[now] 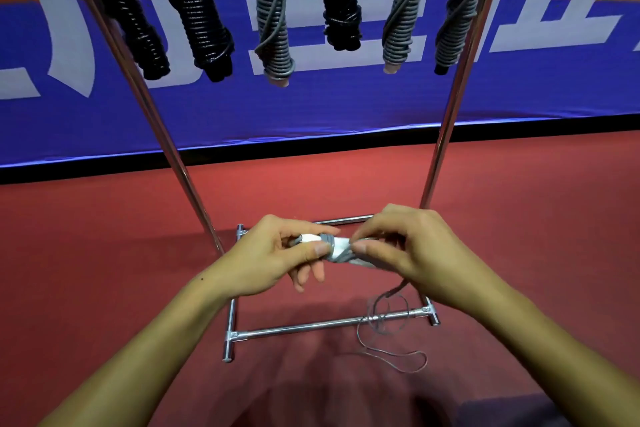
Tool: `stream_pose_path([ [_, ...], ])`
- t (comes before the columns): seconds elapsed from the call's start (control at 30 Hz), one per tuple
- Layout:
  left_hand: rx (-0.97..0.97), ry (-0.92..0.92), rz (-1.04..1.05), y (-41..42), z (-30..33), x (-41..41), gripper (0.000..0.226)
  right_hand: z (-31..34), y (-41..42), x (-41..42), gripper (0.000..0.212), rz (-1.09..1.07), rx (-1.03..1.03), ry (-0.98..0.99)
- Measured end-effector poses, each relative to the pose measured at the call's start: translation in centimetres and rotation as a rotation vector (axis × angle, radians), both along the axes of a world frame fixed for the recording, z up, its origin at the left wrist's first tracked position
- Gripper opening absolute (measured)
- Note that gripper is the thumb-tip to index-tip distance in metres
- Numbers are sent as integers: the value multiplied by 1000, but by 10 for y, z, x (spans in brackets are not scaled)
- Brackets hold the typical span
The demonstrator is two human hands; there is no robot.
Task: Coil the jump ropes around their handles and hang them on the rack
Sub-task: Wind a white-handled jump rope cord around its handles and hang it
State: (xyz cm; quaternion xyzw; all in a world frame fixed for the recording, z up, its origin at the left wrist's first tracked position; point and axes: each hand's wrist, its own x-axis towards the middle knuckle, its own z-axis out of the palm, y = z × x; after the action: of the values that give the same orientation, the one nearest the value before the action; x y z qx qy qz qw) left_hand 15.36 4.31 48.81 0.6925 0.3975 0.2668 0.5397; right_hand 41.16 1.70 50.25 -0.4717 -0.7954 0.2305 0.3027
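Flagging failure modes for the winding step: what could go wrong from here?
1. The loose grey rope tail lies looped over the chrome rack base bar; pulling it in may snag there.
2. Only a few turns sit on the white handles, pinched by the left hand and right hand; a slipped pinch could unwind them.

Three black coiled ropes (199, 10), four grey (273, 17), one rack (453, 80)

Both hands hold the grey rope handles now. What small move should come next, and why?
Probably another turn of cord around the handles. The left hand grips one end, the right hand pinches the cord by the few grey turns. Much loose cord hangs to the floor over the rack's base bar, so coiling seems far from done.
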Motion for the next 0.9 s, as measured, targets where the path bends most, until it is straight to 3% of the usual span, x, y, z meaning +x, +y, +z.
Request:
stream_pose_path([
  [0.13, -76, 24, -97, -4, 7, -3, 31, 6, 2, 3, 8, 78, -296, 250],
  [0.37, -110, -49, -217, -10, 21, 1, 36, 10, 0, 5, 9, 85, -492, 479],
  [0.47, -113, -97, -214, -12, 23, 2, 39, 9, 0, 3, 16, 44, -586, 547],
  [0.67, -181, -164, -305, -17, 23, 1, 45, 8, -1, 3, 7, 86, -939, 623],
  [0.8, -209, -293, -338, -19, 24, 3, 51, -3, -2, -2, 39, 196, -1037, 720],
  [0.9, -232, -429, -282, -19, 21, 6, 57, -8, -5, -16, 43, 152, -1082, 992],
])
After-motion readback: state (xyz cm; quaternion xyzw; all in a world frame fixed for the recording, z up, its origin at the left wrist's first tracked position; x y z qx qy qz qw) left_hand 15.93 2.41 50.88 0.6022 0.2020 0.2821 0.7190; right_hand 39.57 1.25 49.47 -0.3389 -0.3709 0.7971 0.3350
